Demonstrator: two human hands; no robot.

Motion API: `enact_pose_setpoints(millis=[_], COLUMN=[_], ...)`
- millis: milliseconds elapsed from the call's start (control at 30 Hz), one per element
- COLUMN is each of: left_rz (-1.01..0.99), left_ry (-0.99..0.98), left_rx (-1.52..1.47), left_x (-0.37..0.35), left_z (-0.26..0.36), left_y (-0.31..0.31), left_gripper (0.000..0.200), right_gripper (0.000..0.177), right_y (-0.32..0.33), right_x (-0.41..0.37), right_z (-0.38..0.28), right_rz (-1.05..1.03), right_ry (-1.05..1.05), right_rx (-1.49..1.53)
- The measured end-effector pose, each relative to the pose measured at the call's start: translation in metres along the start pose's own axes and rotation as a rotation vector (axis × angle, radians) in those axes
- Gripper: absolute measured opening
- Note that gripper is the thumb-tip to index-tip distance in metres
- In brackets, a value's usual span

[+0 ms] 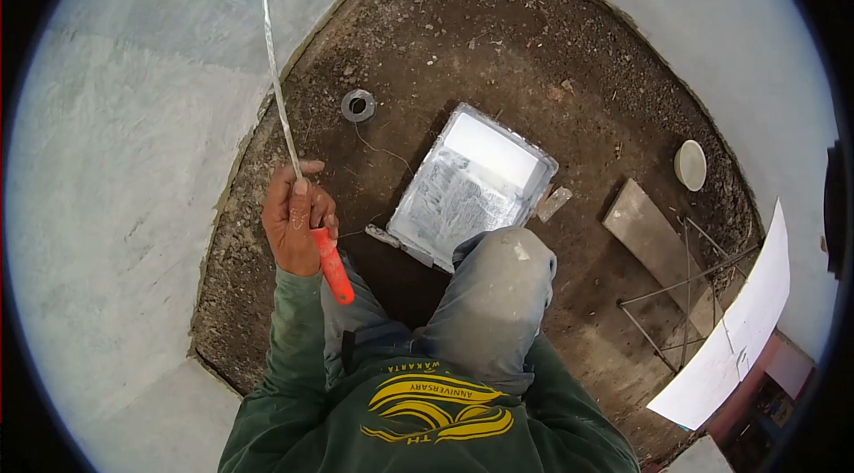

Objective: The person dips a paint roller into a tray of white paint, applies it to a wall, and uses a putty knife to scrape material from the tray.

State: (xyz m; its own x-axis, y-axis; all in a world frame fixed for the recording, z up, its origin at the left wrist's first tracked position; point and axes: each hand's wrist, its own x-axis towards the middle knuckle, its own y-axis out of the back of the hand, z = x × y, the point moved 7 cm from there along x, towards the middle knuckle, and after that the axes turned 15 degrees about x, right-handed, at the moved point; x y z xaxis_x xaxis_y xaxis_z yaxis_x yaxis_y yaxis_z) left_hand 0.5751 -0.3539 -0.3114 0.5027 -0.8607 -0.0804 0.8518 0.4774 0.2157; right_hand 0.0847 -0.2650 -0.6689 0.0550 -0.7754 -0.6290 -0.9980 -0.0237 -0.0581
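Observation:
My left hand is closed around a paint roller, by its white-coated metal rod and the top of its red handle. The rod runs upward along the pale wall, and the roller's head lies beyond the top edge of the view. In front of my bent knees sits a paint tray, with white paint pooled at its far end and smeared over its ramp. My right hand is hidden; only the green right sleeve shows, beside my thigh.
Pale walls border the dirt floor on both sides. A roll of wire lies beyond the tray's left. To the right are a wooden board, a small bowl, and a metal-legged stand with a white panel.

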Motion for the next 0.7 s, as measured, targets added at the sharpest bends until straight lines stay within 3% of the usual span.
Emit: enact_pose_setpoints(millis=[333, 700], left_rz=[0.005, -0.035], left_ry=[0.006, 0.021], left_rx=[0.026, 0.033], left_x=[-0.003, -0.001], left_z=[-0.016, -0.023], left_y=[0.0, -0.005], left_gripper=[0.026, 0.026], right_gripper=[0.041, 0.042], right_y=[0.008, -0.033], right_x=[-0.008, 0.012], right_z=[0.008, -0.015], right_rz=[0.055, 0.024], right_ry=[-0.1, -0.173], right_rx=[0.116, 0.252])
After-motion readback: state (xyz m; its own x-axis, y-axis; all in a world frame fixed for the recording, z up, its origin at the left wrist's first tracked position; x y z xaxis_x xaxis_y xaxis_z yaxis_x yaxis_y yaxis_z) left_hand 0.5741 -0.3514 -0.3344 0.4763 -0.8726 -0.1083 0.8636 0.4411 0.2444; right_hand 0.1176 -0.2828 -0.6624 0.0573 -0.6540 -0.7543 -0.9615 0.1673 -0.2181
